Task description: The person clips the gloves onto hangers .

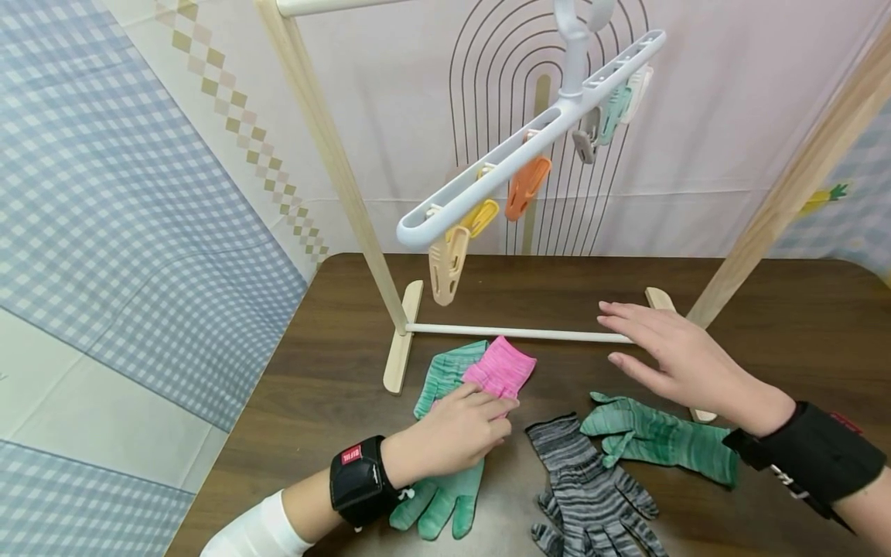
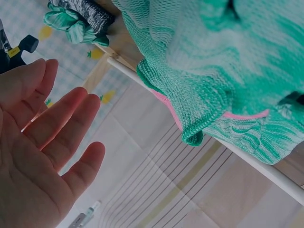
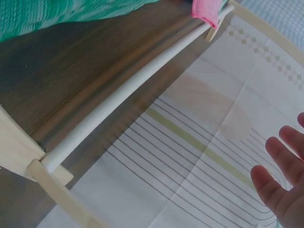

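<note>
My left hand (image 1: 455, 427), its fingers loosely extended, is close over a pink knit glove (image 1: 503, 365) and hides part of it. Under the pink one lies a green knit glove (image 1: 448, 371), its fingers spread toward me. In the left wrist view the left hand's fingers (image 2: 78, 118) hold nothing. Over the table's right side, my right hand (image 1: 664, 348) is raised, fingers straight and holding nothing. A second green glove (image 1: 668, 437) lies below the right hand. Between the hands is a grey-and-black striped glove (image 1: 585, 480).
A white hanger bar (image 1: 536, 131) hangs above the table with clothespins, including orange (image 1: 527, 188) and beige (image 1: 448, 265) ones. Wooden posts (image 1: 341, 170) and a low white rod (image 1: 518, 333) form a stand on the brown table (image 1: 299, 418). Patterned cloth (image 1: 390, 116) hangs behind.
</note>
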`<action>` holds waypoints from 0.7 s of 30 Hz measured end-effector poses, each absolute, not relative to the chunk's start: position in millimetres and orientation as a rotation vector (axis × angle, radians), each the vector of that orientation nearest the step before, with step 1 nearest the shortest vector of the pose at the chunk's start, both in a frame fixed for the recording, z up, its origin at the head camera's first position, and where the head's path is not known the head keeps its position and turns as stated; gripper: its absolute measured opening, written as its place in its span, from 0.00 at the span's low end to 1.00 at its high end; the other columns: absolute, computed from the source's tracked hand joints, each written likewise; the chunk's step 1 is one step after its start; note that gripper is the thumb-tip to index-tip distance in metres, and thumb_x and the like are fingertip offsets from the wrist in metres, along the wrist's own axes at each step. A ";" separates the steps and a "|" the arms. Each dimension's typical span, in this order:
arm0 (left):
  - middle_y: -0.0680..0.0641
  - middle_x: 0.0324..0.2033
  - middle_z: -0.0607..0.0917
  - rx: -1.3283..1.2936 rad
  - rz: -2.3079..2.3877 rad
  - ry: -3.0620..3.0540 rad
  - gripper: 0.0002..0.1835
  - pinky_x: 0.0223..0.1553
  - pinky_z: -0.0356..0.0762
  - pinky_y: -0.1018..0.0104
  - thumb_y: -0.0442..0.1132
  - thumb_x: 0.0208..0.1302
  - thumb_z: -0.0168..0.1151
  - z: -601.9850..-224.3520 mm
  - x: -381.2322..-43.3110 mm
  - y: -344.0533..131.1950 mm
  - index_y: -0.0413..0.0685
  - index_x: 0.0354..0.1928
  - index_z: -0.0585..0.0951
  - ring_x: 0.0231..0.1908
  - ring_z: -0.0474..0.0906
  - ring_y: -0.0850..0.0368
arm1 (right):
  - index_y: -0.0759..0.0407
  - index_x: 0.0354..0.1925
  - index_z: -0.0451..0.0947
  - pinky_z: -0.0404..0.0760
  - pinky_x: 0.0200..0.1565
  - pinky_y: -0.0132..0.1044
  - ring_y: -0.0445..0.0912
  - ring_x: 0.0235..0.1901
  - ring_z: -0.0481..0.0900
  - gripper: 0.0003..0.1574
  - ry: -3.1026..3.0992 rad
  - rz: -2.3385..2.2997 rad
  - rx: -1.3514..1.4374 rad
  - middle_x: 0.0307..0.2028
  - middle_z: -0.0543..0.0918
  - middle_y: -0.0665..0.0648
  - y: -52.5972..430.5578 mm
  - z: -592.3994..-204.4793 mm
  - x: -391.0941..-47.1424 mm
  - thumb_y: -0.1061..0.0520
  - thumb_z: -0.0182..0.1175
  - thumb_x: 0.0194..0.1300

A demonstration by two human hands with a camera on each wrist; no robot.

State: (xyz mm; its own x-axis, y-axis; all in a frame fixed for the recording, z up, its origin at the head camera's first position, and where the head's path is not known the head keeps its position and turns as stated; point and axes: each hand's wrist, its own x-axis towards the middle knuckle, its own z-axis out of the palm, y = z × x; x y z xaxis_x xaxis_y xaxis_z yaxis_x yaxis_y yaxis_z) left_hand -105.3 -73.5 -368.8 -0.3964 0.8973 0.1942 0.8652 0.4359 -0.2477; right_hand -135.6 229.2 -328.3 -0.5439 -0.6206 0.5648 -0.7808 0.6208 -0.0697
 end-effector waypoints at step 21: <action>0.56 0.50 0.78 -1.543 0.146 -2.430 0.07 0.52 0.66 0.64 0.51 0.56 0.57 -369.7 -105.2 -75.4 0.58 0.29 0.78 0.51 0.72 0.61 | 0.62 0.54 0.70 0.60 0.58 0.40 0.55 0.55 0.67 0.27 -2.433 0.457 0.904 0.54 0.72 0.63 247.4 -310.9 -152.2 0.55 0.59 0.56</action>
State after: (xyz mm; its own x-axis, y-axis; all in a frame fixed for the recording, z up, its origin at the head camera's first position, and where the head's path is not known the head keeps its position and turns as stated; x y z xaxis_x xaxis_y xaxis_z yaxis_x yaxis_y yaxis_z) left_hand -105.2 -75.4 -369.7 -0.4033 0.9004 0.1630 0.8745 0.4317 -0.2210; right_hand -152.2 247.4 -310.9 -0.6539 -0.5097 0.5591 -0.6780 0.7228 -0.1340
